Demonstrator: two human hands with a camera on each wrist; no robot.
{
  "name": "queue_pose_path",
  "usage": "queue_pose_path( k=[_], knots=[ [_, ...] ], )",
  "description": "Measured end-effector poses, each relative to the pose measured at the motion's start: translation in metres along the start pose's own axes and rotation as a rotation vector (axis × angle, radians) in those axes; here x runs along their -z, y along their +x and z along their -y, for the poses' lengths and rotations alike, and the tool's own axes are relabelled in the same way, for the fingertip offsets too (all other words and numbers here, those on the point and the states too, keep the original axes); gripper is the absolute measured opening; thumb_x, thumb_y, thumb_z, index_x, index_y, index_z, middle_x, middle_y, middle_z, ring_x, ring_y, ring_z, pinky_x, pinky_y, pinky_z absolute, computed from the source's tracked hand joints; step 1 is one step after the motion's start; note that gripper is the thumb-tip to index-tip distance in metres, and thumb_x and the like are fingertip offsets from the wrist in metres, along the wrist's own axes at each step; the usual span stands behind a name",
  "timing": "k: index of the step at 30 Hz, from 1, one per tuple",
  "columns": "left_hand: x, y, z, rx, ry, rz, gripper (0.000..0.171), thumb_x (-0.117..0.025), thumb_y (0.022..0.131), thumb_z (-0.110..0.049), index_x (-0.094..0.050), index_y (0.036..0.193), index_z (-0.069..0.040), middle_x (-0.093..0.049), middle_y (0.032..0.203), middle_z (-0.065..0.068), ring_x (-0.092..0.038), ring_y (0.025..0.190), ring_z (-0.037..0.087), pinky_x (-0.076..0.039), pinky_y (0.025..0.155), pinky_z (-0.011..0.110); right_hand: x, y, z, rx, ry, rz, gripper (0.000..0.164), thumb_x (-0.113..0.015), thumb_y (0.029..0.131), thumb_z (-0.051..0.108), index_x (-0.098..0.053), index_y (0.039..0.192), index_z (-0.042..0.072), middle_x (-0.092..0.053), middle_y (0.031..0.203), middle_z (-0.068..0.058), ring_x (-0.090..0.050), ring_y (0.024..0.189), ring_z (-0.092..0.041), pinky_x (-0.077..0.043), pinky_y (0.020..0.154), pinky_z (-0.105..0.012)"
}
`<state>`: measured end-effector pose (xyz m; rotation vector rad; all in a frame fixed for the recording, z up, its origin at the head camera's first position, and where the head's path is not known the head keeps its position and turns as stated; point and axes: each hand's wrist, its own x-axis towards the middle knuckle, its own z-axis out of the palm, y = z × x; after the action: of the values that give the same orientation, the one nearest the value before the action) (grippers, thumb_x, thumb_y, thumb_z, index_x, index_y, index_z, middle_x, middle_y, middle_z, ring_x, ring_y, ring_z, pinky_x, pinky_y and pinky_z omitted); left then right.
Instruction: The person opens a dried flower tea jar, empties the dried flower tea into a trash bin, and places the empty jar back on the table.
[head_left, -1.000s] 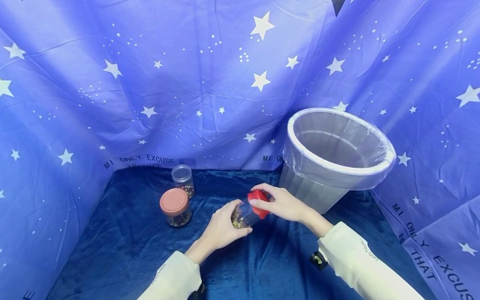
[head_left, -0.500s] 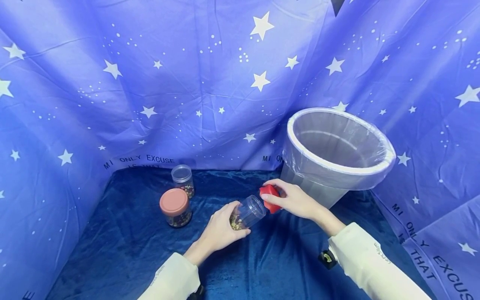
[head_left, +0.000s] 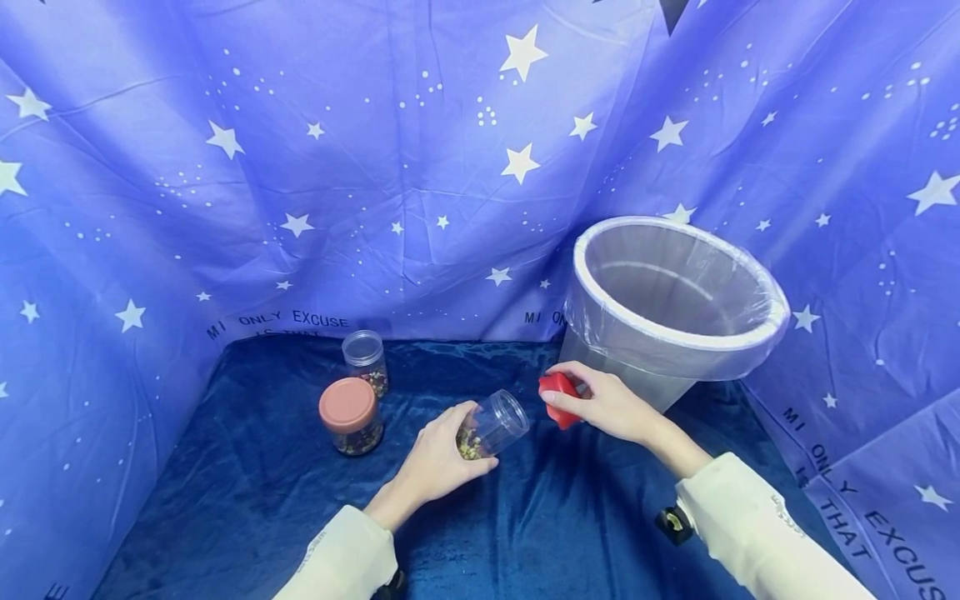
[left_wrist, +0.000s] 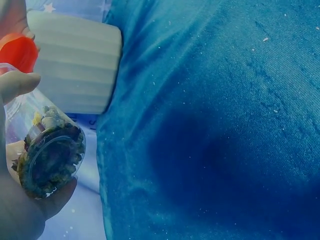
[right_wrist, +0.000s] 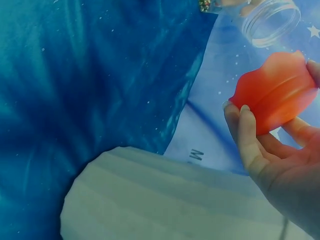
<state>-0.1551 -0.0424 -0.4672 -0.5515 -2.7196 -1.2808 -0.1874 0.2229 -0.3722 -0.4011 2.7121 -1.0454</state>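
Note:
My left hand (head_left: 438, 457) grips the lower part of a clear plastic jar (head_left: 491, 427). It is tilted, with its uncovered threaded mouth facing up and to the right. Small yellowish and dark dried pieces lie toward its base, seen also through the jar's bottom (left_wrist: 52, 160) in the left wrist view. To the right of that mouth, my right hand (head_left: 611, 406) holds a red lid (head_left: 558, 402) between thumb and fingers, apart from the jar. In the right wrist view the lid (right_wrist: 275, 90) shows a wavy, lobed edge and a crease.
A jar with a pink lid (head_left: 348, 403) stands on the blue cloth (head_left: 247, 492) at left. Just behind it is a clear jar (head_left: 365, 358) partly filled with small pieces. A large bin (head_left: 600, 325) with a clear plastic liner stands behind my right hand. Starry curtains surround the surface.
The red lid has come off the jar's mouth and moved right with my right hand, leaving a gap. My left hand and the jar have shifted only slightly left.

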Motion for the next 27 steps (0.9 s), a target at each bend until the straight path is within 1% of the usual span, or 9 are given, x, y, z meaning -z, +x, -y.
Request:
queue_pose_path(
  k=[8,16,23,27],
  knots=[
    [0.004,0.0,0.0,0.033,-0.001,0.027,0.076,-0.083,0.072,-0.039,-0.053,0.137,-0.011,-0.066,0.12,0.006,-0.063,0.101,0.019,-0.053,0.082,0.038,0.003,-0.01,-0.016,-0.019,0.004,-0.002,0.051,-0.067,0.091,0.043,-0.056,0.132,0.014,-0.071,0.098,-0.006,-0.064,0.081,-0.014,-0.054,0.072,-0.029],
    [0.004,0.0,0.001,0.05,-0.013,0.035,0.077,-0.083,0.073,-0.039,-0.052,0.138,-0.013,-0.066,0.119,0.004,-0.063,0.101,0.018,-0.053,0.082,0.038,0.003,-0.019,-0.029,-0.004,-0.012,0.011,0.05,-0.067,0.091,0.041,-0.057,0.13,0.011,-0.071,0.097,-0.004,-0.064,0.082,-0.014,-0.053,0.071,-0.026],
    [0.003,-0.001,0.002,0.043,-0.013,0.035,0.075,-0.083,0.073,-0.039,-0.052,0.137,-0.016,-0.066,0.118,0.003,-0.064,0.1,0.017,-0.053,0.082,0.036,0.002,-0.029,-0.038,-0.013,-0.046,0.037,0.048,-0.067,0.091,0.04,-0.058,0.128,0.009,-0.069,0.103,-0.007,-0.063,0.086,-0.014,-0.052,0.071,-0.025],
    [0.003,-0.001,0.002,0.043,-0.027,0.027,0.075,-0.083,0.073,-0.039,-0.053,0.136,-0.014,-0.067,0.117,0.004,-0.064,0.1,0.017,-0.053,0.082,0.037,0.004,-0.034,-0.042,-0.017,-0.078,0.033,0.049,-0.067,0.091,0.041,-0.059,0.127,0.009,-0.069,0.103,-0.006,-0.063,0.088,-0.014,-0.052,0.071,-0.025]
  ],
)
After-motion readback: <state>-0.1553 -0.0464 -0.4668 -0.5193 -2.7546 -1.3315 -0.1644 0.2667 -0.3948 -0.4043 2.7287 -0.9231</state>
